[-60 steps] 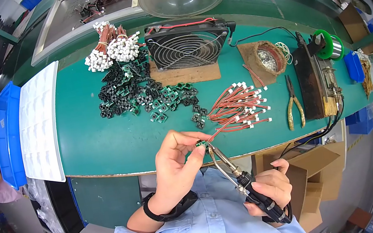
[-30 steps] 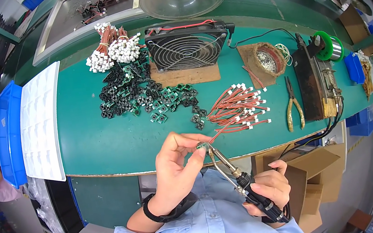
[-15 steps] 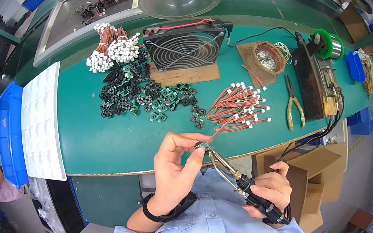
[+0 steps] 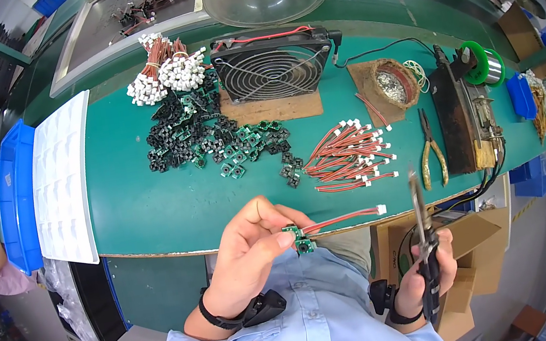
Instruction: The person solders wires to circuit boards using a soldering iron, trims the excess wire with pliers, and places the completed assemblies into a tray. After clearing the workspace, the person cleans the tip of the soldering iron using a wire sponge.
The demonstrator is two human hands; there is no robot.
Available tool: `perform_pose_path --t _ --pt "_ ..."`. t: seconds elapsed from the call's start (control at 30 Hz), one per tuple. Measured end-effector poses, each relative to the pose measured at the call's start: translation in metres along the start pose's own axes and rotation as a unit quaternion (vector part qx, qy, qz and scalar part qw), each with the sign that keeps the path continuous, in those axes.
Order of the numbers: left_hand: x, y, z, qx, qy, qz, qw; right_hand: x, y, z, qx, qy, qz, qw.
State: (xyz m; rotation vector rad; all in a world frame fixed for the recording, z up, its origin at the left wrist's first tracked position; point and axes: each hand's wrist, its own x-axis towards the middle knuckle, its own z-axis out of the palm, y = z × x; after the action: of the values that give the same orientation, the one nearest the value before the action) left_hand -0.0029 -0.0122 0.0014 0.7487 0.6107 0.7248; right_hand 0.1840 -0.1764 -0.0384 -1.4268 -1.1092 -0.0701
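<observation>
Head view: at lower centre of the frame the left hand (image 4: 252, 255) pinches a small green circuit board (image 4: 299, 238) between thumb and fingertips, its red lead (image 4: 344, 218) with a white plug running out to the right. At lower right the right hand (image 4: 427, 274) is clenched around a soldering iron (image 4: 423, 233), tip pointing up, well apart from the board. Above them on the green tabletop (image 4: 152, 210) lie a heap of red wires (image 4: 350, 155), loose boards (image 4: 212, 141), yellow-handled pliers (image 4: 432, 150) and a black fan (image 4: 273, 64).
</observation>
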Motion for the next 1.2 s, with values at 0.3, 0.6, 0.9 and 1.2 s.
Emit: perform_pose_path --t 0.3,0.6,0.9,1.2 --pt "-0.005 -0.002 -0.008 0.065 0.048 0.054 0.995 0.015 0.014 0.028 0.031 -0.089 0.207 0.974" --pt "-0.015 -0.010 -0.031 0.097 0.129 0.057 0.985 0.043 0.029 0.074 -0.148 -0.267 -0.124 0.944" --pt "-0.014 -0.006 -0.032 0.122 0.134 0.066 0.981 0.047 0.034 0.091 -0.179 -0.281 -0.181 0.925" --pt "-0.013 -0.004 -0.036 0.126 0.119 0.082 0.981 0.059 0.026 0.086 -0.235 -0.350 -0.147 0.895"
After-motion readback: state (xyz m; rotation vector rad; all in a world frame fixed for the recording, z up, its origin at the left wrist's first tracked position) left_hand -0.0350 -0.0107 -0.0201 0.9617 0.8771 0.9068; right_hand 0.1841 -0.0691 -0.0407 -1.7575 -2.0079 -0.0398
